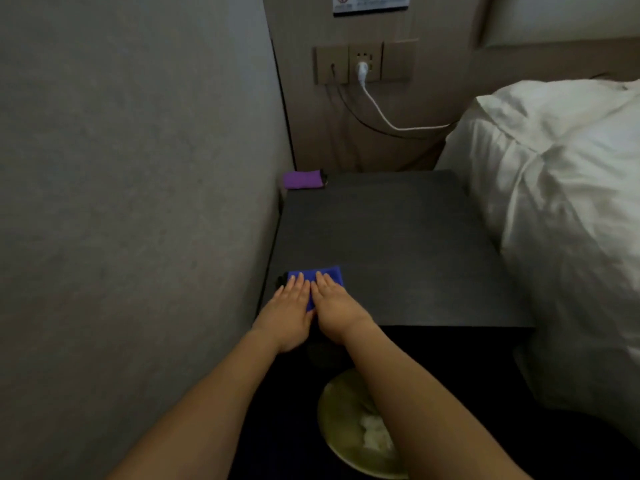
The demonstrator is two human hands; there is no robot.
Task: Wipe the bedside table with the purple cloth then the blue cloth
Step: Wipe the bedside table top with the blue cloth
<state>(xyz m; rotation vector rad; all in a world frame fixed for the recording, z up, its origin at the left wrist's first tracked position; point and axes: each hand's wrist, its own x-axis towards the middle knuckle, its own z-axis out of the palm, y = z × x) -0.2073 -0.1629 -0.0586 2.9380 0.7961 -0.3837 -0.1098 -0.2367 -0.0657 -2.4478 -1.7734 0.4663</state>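
The dark bedside table stands between the grey wall and the bed. A folded blue cloth lies at its near left corner. My left hand and my right hand lie flat side by side on the cloth, fingers stretched forward and pressing it onto the tabletop; most of the cloth is hidden under them. The purple cloth sits folded at the far left corner against the wall, untouched.
The grey wall runs close along the table's left side. A white pillow and bedding press against the right edge. A wall socket holds a white charger cable. A round yellowish bin stands on the floor below the table front.
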